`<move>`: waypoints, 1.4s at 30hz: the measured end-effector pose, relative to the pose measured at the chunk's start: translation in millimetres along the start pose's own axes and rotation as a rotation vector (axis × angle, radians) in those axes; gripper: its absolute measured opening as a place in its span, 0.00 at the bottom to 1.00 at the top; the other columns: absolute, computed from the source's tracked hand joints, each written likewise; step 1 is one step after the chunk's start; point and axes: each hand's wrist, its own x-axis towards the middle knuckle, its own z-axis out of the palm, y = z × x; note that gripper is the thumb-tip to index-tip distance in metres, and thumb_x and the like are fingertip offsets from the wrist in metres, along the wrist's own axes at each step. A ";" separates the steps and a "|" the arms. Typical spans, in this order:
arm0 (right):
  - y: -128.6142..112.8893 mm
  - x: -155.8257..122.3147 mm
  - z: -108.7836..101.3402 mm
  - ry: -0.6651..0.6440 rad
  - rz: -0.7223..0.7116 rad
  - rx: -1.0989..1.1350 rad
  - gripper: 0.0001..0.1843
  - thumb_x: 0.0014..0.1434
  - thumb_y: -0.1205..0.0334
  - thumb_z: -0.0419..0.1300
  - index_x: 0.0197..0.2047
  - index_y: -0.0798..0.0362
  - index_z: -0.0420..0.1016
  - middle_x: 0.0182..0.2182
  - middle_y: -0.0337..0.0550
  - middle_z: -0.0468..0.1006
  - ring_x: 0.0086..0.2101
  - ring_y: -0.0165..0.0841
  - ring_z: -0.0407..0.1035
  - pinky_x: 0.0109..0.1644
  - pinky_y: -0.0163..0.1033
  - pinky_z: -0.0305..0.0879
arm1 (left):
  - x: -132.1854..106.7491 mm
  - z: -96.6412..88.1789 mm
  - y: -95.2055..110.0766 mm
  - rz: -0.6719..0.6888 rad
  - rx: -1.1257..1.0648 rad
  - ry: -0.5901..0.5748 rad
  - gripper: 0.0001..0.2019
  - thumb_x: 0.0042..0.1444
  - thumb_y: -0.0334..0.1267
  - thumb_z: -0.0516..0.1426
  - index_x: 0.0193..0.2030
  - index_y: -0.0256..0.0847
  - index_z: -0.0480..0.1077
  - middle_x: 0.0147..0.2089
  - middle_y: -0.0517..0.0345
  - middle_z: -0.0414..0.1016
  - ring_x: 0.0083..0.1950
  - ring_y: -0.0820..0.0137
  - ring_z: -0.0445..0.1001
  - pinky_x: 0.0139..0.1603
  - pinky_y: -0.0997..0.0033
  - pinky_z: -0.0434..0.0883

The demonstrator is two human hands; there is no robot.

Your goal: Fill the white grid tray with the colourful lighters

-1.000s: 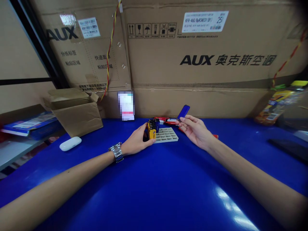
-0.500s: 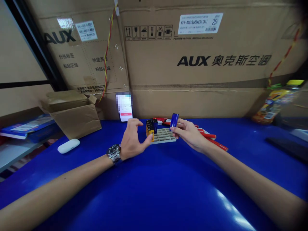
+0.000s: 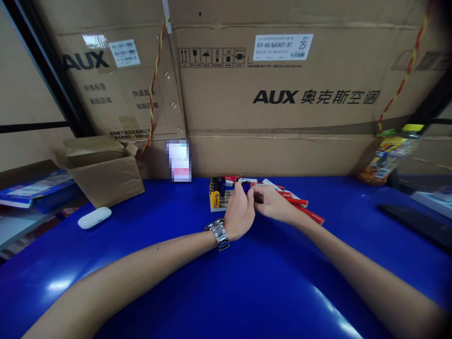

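My left hand, with a metal-banded wristwatch behind it, is closed around a small glossy blue piece. Only the top of that piece shows between thumb and fingers. Right beside it, my right hand has its fingers curled in a pinch; what lies between its fingertips is hidden. Beneath and behind the left hand is a pale gridded tray. In the tray's left end stand several black-topped pieces, a yellow one and a dark blue one among them.
Several red and white stick-like items lie behind and right of my hands. A lit phone leans on the large carton. To the left are an open box and a white case; a bottle stands right.
My left hand has moved right from beside the tray and closed around the blue piece that my right hand held up. The blue piece is now lower and mostly covered.
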 end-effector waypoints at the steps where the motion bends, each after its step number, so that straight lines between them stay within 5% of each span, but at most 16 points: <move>1: -0.5 -1.1 -4.0 -0.067 -0.004 -0.015 0.06 0.47 0.65 0.57 0.21 0.52 0.64 0.19 0.35 0.68 0.23 0.29 0.62 0.26 0.36 0.59 | 0.2 -0.5 0.6 0.015 -0.043 0.014 0.10 0.65 0.42 0.42 0.45 0.40 0.57 0.40 0.46 0.72 0.43 0.57 0.73 0.44 0.55 0.68; 6: -6.4 -4.9 -19.3 -0.192 0.008 -0.269 0.15 0.54 0.54 0.60 0.22 0.56 0.74 0.19 0.37 0.73 0.21 0.27 0.63 0.25 0.33 0.57 | -7.9 -10.5 6.2 0.069 -0.362 0.061 0.10 0.64 0.47 0.48 0.43 0.43 0.60 0.30 0.60 0.70 0.31 0.70 0.70 0.37 0.69 0.67; 10: -11.4 -4.8 -19.4 -0.229 -0.010 -0.282 0.18 0.52 0.47 0.62 0.31 0.55 0.78 0.24 0.40 0.78 0.24 0.28 0.67 0.27 0.33 0.58 | -10.1 -9.9 3.6 -0.179 -0.736 -0.016 0.20 0.58 0.56 0.51 0.32 0.38 0.65 0.18 0.67 0.56 0.18 0.77 0.57 0.21 0.78 0.57; 13: -11.3 -4.9 -17.8 -0.249 -0.008 -0.372 0.20 0.51 0.44 0.62 0.30 0.55 0.78 0.23 0.40 0.77 0.23 0.28 0.66 0.27 0.34 0.57 | -6.4 -7.0 -1.9 -0.410 -0.890 -0.122 0.28 0.57 0.61 0.47 0.19 0.37 0.61 0.13 0.67 0.49 0.14 0.80 0.50 0.15 0.80 0.49; 21: -6.4 -4.4 -13.5 -0.345 -0.022 -0.384 0.18 0.50 0.48 0.64 0.33 0.55 0.78 0.26 0.40 0.74 0.25 0.28 0.63 0.28 0.34 0.55 | -3.7 -11.8 2.2 -0.603 -0.862 -0.206 0.31 0.62 0.49 0.38 0.10 0.39 0.54 0.07 0.65 0.44 0.08 0.81 0.44 0.11 0.80 0.46; 42: 0.4 -3.5 -9.3 -0.349 0.000 -0.335 0.19 0.50 0.46 0.64 0.33 0.55 0.74 0.26 0.39 0.72 0.25 0.27 0.60 0.27 0.34 0.52 | -5.1 -15.1 1.9 -0.634 -0.896 -0.224 0.27 0.61 0.43 0.33 0.13 0.40 0.54 0.09 0.65 0.48 0.08 0.80 0.43 0.09 0.81 0.45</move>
